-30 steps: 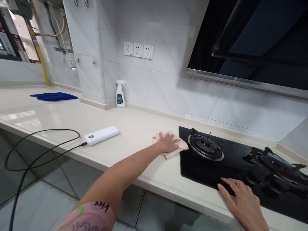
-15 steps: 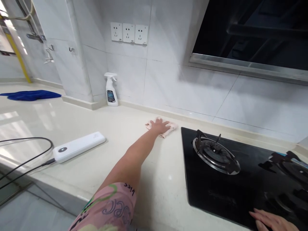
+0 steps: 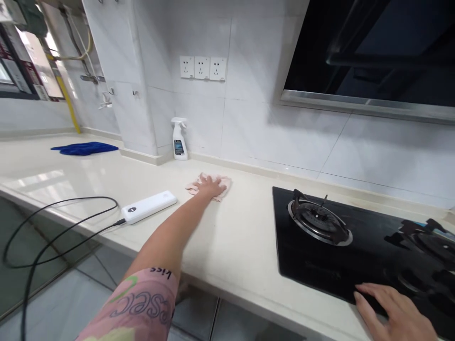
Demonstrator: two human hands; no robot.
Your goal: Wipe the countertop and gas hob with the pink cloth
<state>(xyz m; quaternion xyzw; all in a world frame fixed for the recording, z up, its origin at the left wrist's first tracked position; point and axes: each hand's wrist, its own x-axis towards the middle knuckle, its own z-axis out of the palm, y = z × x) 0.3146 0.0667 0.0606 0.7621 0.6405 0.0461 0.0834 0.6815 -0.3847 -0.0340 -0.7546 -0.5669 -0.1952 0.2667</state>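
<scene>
My left hand reaches out over the counter and holds a pale pink cloth pressed to the surface. Its fingers are spread across the cloth, whose edges show on both sides. My right hand rests at the front edge of the black gas stove, open, with nothing in it and its fingers stretched out. A round burner with a pan support sits on the stove's left part, beyond my right hand.
A white spray bottle stands at the wall corner. Left of my forearm lies a white power bank with a black cable hanging over the counter's edge. A blue cloth lies far left. A dark range hood juts out above the stove.
My left hand has slid the pink cloth leftward along the counter, away from the stove. The view has shifted, showing more of the left side and more of my right hand.
</scene>
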